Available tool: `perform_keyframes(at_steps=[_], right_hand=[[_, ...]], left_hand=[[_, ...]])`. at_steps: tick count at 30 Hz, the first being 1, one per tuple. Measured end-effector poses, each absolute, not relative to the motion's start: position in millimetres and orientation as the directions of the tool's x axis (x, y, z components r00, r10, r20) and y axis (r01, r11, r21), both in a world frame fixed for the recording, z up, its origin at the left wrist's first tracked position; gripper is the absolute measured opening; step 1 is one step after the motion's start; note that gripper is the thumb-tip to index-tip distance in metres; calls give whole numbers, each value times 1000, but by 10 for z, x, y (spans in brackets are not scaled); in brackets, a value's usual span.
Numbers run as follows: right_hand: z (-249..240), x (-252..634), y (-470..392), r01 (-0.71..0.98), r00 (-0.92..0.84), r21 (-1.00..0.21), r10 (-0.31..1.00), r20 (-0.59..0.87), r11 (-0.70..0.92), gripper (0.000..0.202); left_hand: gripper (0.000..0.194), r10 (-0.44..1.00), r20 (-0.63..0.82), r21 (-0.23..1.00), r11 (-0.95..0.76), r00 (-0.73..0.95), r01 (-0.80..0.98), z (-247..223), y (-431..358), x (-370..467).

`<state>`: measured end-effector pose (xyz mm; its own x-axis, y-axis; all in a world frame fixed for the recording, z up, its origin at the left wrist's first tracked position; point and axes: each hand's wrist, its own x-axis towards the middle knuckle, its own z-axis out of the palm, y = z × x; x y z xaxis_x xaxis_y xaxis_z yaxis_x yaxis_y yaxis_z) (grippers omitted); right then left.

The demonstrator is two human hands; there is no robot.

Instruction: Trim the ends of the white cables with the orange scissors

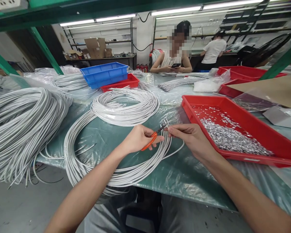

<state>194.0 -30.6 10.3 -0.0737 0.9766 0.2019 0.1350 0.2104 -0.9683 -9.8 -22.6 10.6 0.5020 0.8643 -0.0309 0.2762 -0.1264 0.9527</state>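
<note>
My left hand point(142, 137) is closed around small pliers with orange handles point(149, 141). Their dark, narrow jaws point up and right, at the upright ends of a coil of white cable point(71, 155). Just right of the jaws, my right hand point(188, 136) pinches the end of one white cable, its fingertips close to the jaws. A single cable point(178, 150) bows out beneath that hand and runs back to the coil. Whatever sits exactly between the jaws is too small to make out.
Right of my hands, a red tray point(242, 155) holds many small shiny metal pieces. Another cable coil point(126, 113) lies behind, and a large bundle point(19, 123) hangs over the left edge. Beyond are a blue bin point(104, 72) and a person point(172, 63) holding a phone.
</note>
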Motion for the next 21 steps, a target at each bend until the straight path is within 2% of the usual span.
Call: perform_keyframes(at_steps=[5,11,14,19,21], right_hand=[[82,1895,-340,194,10,-943,961,276,269,12],[-14,1878,-372,307,74,-854,884,462,421,5],[-34,1864,-400,389,90,-778,821,565,493,8],[0,1837,-467,608,46,-549,666,745,573,14],[2,1836,-466,602,66,-559,662,747,571,14]], left_hand=[[43,857,-34,957,-120,514,264,91,-216,-96],[43,857,-50,962,-97,513,256,97,-223,-93],[42,857,-51,963,-93,512,252,107,-228,-96],[41,836,-70,970,-69,544,232,135,-246,-103],[41,835,-65,971,-73,546,227,136,-258,-101]])
